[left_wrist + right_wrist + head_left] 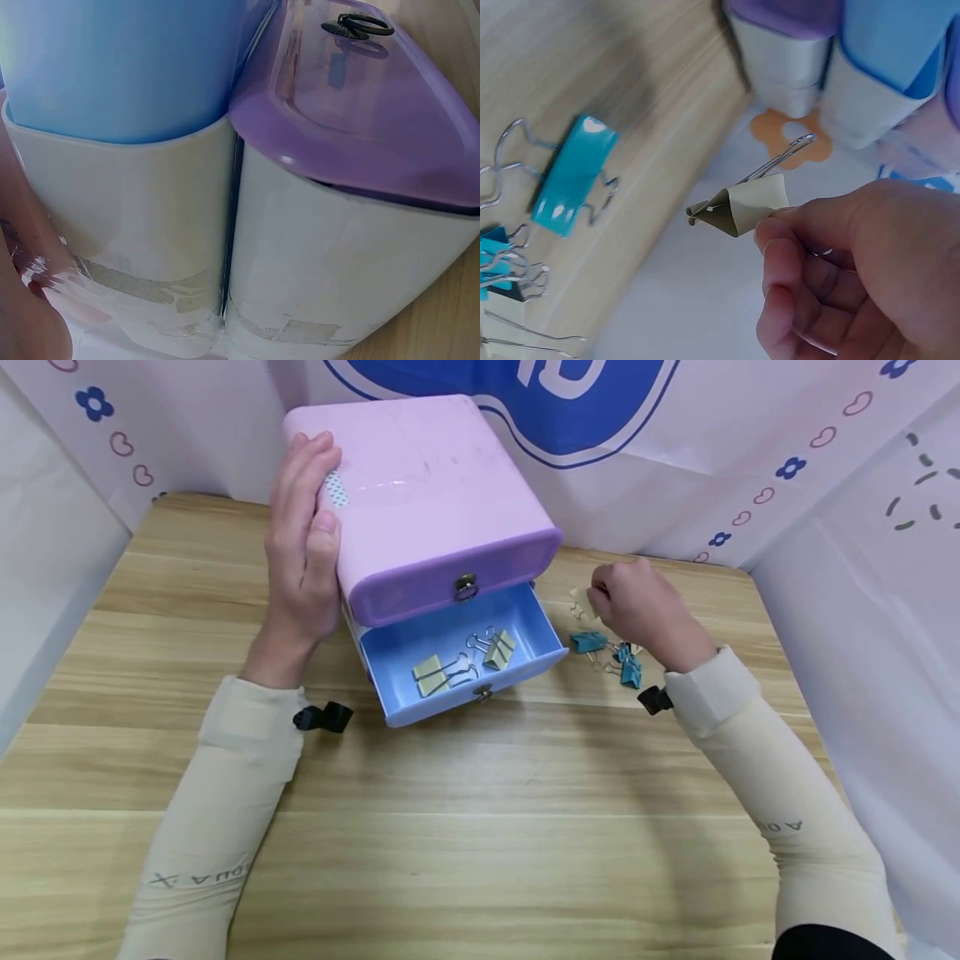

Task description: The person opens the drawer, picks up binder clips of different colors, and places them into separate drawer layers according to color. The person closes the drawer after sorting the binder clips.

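A small drawer cabinet with a pink top (420,460) stands on the table, and its blue drawer (397,647) is pulled out. Two pale yellow binder clips, one at the front left (431,677) and one farther right (499,650), lie in that drawer. My left hand (300,560) rests along the cabinet's left side, its fingers reaching the top edge. To the cabinet's right, my right hand (648,606) pinches another pale yellow binder clip (757,202) between thumb and fingers, above the table. Teal binder clips (588,642) lie on the table close below that hand.
Above the blue drawer is a closed purple drawer (420,585) with a ring pull. In the right wrist view, part of a pale clip shows at the lower left beside the teal ones. A printed white sheet (675,502) hangs behind the wooden table (480,860).
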The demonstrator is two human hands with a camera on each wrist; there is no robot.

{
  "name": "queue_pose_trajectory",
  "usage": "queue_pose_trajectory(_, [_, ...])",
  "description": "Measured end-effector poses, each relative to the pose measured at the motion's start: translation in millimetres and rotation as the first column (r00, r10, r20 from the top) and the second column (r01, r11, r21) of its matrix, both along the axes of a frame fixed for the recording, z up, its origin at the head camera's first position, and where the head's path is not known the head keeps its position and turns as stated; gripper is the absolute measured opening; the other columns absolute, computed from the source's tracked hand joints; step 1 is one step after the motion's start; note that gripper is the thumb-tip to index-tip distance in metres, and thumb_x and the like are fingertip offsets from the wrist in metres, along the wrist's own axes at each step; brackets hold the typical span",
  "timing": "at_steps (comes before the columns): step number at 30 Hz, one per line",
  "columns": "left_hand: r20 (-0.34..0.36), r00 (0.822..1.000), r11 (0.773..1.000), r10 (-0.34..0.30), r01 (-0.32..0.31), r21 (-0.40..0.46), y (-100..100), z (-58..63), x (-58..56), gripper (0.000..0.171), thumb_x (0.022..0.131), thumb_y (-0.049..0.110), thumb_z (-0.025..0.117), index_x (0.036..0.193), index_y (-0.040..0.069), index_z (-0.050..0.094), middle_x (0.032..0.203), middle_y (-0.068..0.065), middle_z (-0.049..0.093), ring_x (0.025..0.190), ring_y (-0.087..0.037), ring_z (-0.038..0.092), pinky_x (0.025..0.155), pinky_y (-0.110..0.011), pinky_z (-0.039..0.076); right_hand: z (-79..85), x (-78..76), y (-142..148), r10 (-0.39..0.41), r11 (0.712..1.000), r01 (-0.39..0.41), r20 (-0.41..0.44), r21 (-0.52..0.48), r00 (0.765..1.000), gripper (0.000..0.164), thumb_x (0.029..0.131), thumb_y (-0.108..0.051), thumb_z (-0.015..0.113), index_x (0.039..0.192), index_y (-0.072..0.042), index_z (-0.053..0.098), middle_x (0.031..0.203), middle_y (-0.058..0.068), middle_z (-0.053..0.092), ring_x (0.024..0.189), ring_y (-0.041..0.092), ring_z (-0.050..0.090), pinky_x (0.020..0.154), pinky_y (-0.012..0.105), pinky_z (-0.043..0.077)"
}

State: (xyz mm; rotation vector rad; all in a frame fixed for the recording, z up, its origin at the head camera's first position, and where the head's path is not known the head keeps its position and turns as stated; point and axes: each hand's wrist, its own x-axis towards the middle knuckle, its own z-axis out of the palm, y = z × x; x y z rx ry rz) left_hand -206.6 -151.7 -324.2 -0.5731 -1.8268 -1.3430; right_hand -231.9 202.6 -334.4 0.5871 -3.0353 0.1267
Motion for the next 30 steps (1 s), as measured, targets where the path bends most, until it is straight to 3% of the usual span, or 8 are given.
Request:
queue_pose_trajectory(9, [-0.001,1.0,1.0,-0.003,0.003,-0.001,-1,-0.2,-1.0,0.063,0.084,0.025,0.031,0.129,-0.012,0.053,0.14,-0.028,0.049,0.143,-0.019,0.035,0.124,-0.031,0.019,23.5,21.1,-14,0.055,0.998,-0.056,-0.05,-0.025,0.997,0.025,0.094,-0.014,0.051,0.076,-0.006,0.066,0.058,0.005,0.053,0.05,0.016,0.048,0.051,0.028,0.041])
queue_pose_trajectory(15, [-0.017,1.0,1.0,0.003,-0.003,-0.001,-4,-8.1,-11.5,0.064,0.083,0.029,0.032,0.13,-0.008,0.054,0.141,-0.023,0.051,0.143,-0.016,0.034,0.124,-0.031,0.019,43.7,35.1,-22,0.075,0.997,-0.079,-0.114,-0.026,0.991,0.024,0.094,-0.014,0.053,0.076,-0.007,0.067,0.061,0.005,0.055,0.053,0.018,0.05,0.053,0.029,0.041])
queue_pose_trajectory(20, [-0.013,1.0,1.0,-0.004,0.004,0.002,-2,-3.4,-6.9,0.064,0.083,0.028,0.032,0.13,-0.009,0.054,0.14,-0.025,0.05,0.143,-0.016,0.034,0.124,-0.03,0.018,57.4,47.6,-30,0.078,0.996,-0.083,-0.113,-0.033,0.99,0.022,0.095,-0.018,0.053,0.081,-0.009,0.067,0.065,0.003,0.056,0.055,0.019,0.052,0.054,0.029,0.043])
queue_pose_trajectory(30, [0.0,1.0,1.0,-0.013,0.013,0.011,0,-0.4,-1.4,0.063,0.083,0.026,0.032,0.129,-0.012,0.053,0.14,-0.028,0.049,0.143,-0.019,0.035,0.124,-0.03,0.018,70.9,68.7,-51,0.183,0.981,-0.19,-0.149,-0.034,0.972,0.017,0.094,-0.016,0.055,0.082,-0.011,0.066,0.066,0.0,0.056,0.055,0.015,0.051,0.056,0.025,0.044])
